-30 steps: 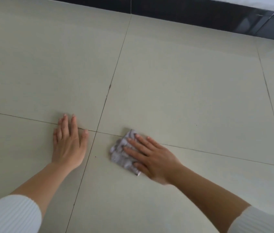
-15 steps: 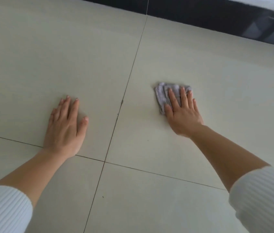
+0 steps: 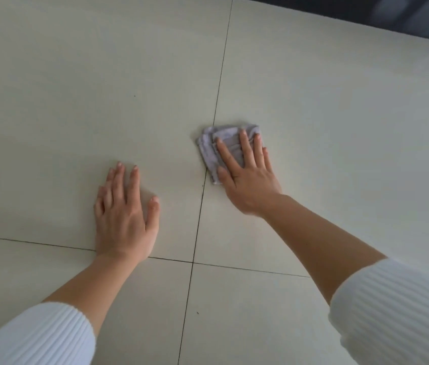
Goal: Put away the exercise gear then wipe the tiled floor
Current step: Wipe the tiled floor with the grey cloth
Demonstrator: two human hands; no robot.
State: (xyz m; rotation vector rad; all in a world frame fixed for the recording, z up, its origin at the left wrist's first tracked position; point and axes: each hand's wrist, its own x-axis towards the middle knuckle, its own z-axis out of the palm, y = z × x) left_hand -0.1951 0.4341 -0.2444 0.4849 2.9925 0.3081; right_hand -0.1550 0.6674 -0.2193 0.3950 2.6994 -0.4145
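Since half a second before, the small grey-lilac folded cloth (image 3: pixel 208 154) had slid leftwards under the right hand (image 3: pixel 247 180), from the open face of the far right tile onto the dark vertical grout line (image 3: pixel 222 75), which its left edge now covered. The left hand (image 3: pixel 125 219) had kept its place, planted flat on the neighbouring tile with its heel at the horizontal joint.

The right hand lay spread on top of the cloth, fingers straight and pressing down, not curled round it. The left hand was likewise flat and held nothing, seemingly a prop for the body's weight.

The cloth looked soft, thin and light, folded into several layers whose edges showed at the left. It would probably bunch or unfold if pushed from one corner, so a broad palm over its middle seemed the better hold. The pale, glossy tiled floor (image 3: pixel 340 127) looked smooth enough for it to glide easily.

No brand, label or writing could be read on the cloth, the floor or the white ribbed sleeves (image 3: pixel 397 312).
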